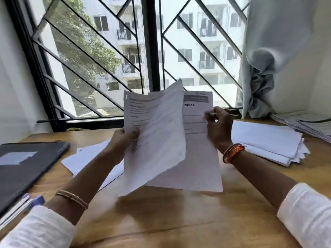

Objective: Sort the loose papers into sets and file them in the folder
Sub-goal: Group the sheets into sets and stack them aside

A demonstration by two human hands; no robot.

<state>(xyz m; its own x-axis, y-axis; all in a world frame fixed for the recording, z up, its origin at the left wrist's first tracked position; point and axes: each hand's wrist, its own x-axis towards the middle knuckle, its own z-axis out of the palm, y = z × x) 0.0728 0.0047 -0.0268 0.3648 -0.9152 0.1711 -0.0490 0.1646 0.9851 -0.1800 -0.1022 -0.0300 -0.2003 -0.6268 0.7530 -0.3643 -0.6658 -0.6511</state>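
White sheets are up for comparison, so by my reading this is the sorting step. The left hand [123, 140] pinches a printed sheet [154, 136] at its left edge, thumb on the front and fingers closed behind. The right hand [219, 126] grips a second sheet [197, 158] at its right edge, fingers curled shut on it. A stack [265, 140] lies on the worktop [179, 221] at 3 o'clock, loose papers [86, 156] under the left forearm, the dark folder [26, 163] closed at 9 o'clock. Next comes judging whether the headings match, then laying each on its set.
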